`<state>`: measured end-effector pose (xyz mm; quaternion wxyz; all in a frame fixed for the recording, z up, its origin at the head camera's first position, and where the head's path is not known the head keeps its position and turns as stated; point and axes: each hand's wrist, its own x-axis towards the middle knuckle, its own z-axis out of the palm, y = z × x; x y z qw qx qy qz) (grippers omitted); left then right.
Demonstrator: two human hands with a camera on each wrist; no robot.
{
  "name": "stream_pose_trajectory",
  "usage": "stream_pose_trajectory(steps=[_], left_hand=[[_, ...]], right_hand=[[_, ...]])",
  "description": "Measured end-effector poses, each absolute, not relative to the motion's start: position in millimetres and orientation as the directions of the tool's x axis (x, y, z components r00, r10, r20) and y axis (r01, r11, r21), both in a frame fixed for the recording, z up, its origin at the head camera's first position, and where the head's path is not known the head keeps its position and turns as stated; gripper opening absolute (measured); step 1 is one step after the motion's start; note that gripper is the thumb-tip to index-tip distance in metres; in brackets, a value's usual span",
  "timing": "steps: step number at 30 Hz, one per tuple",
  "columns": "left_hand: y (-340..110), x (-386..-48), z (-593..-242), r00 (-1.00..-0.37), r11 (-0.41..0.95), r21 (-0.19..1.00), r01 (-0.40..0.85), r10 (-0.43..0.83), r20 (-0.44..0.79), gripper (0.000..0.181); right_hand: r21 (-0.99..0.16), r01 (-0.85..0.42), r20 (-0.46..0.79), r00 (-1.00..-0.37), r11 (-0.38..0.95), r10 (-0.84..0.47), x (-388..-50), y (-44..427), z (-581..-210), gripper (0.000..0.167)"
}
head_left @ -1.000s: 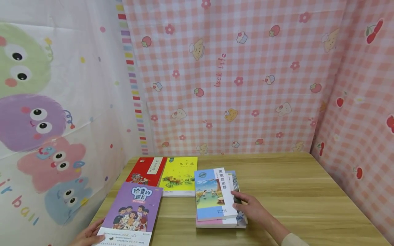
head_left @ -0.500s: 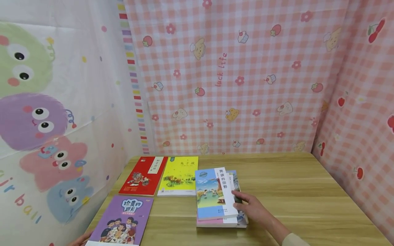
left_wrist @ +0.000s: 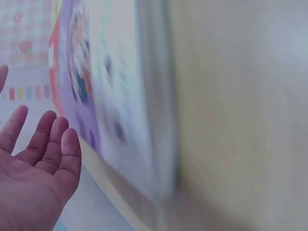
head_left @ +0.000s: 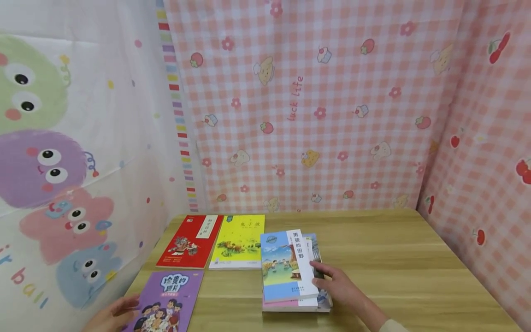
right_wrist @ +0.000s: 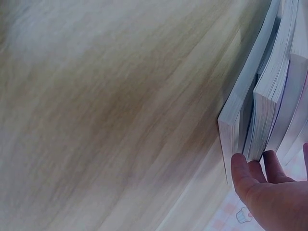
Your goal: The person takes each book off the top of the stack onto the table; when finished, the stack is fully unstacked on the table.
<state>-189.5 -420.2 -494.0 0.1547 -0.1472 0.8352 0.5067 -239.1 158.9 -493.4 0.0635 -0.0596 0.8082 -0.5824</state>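
A purple book point(head_left: 173, 299) lies at the table's near left, its pale lower cover band showing in the left wrist view. Beside its left edge is my left hand point(head_left: 112, 316), fingers loosely bent; in the left wrist view the hand point(left_wrist: 41, 168) stands apart from the book, palm showing. My right hand point(head_left: 344, 288) rests against the right side of a stack of books, topped by a blue book point(head_left: 286, 265). Fingertips point(right_wrist: 239, 163) touch the stack's page edges point(right_wrist: 267, 98) in the right wrist view. The lower books are partly hidden.
Behind the purple book lie a red book point(head_left: 186, 244) and a yellow book point(head_left: 240, 240), side by side. The wooden table point(head_left: 386, 258) is bounded by a pink checked curtain point(head_left: 332, 138) behind and a white cartoon-printed curtain point(head_left: 128, 115) at left.
The purple book has moved left and nearer, off the red book, which now shows whole. My left hand has let go of it. The right hand stays at the stack.
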Motion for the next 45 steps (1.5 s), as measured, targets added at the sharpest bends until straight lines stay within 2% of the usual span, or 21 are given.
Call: stream_pose_trajectory(steps=[4, 12, 21, 27, 38, 45], left_hand=[[-392.7, -198.9, -485.1, -0.933, 0.448, 0.827, -0.340, -0.047, -0.358, 0.071], [-349.0, -219.1, -476.0, -0.929, 0.451, 0.820, -0.352, -0.063, -0.364, 0.076], [-304.3, -235.2, -469.6, -0.969, 0.452, 0.867, -0.209, 0.023, -0.245, 0.067], [-263.6, -250.5, -471.1, -0.981, 0.382, 0.918, -0.110, 0.109, -0.163, 0.063], [-188.9, -264.9, -480.6, -0.947, 0.336, 0.939, -0.066, 0.274, -0.165, 0.067], [-157.4, -267.4, -485.3, -0.938, 0.356, 0.932, -0.069, 0.294, -0.182, 0.068]], right_hand=[[-0.950, -0.014, -0.037, -0.987, 0.311, -0.158, -239.1, 159.0, -494.0, 0.049], [-0.948, -0.021, -0.029, -0.988, 0.318, -0.151, -236.3, 157.7, -493.2, 0.050], [-0.949, -0.011, -0.037, -0.988, 0.316, -0.148, -235.6, 157.4, -492.2, 0.047], [-0.947, -0.003, -0.044, -0.989, 0.322, -0.140, -235.5, 156.9, -492.4, 0.046], [-0.950, -0.007, -0.037, -0.990, 0.312, -0.136, -234.0, 157.1, -493.3, 0.045], [-0.954, -0.005, -0.043, -0.987, 0.301, -0.152, -234.8, 157.8, -494.1, 0.046]])
